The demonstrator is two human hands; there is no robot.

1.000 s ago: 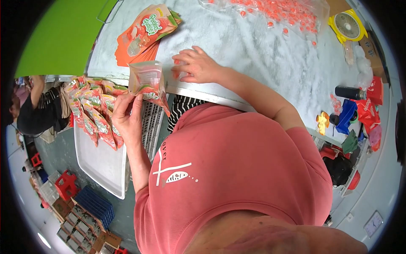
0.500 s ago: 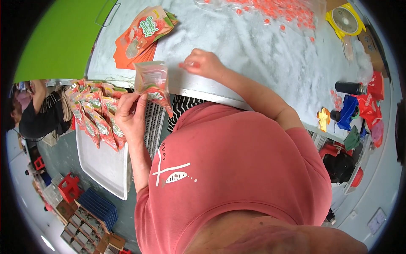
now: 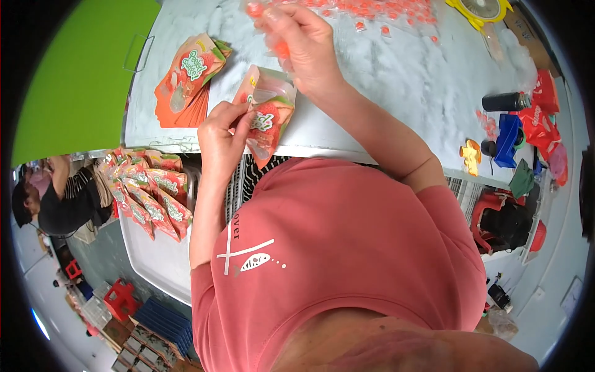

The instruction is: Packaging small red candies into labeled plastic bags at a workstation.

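Observation:
My left hand [image 3: 222,131] pinches the side of an opened candy pouch [image 3: 266,124], red with a green-edged print, at the table's near edge. Its mouth gapes toward the far side, showing a pale lining. Above and beyond the pouch, my right hand [image 3: 308,53] is closed on several wrapped red candies [image 3: 280,49] in clear film, some poking out past the fingers. Flat pouches [image 3: 193,71] lie fanned in a stack on the table to the left. Many more wrapped candies [image 3: 396,11] are spread along the far side.
Left of my body, full-looking pouches [image 3: 152,195] stand in rows in a white tray [image 3: 145,257]. A yellow fan [image 3: 480,7], a black bottle [image 3: 505,101] and a blue holder [image 3: 508,141] occupy the right. Another person [image 3: 62,198] is at the far left.
My right hand has moved up and away with candies now showing in its grip. My left hand has carried the pouch rightward over the table edge. The whole view has shifted slightly.

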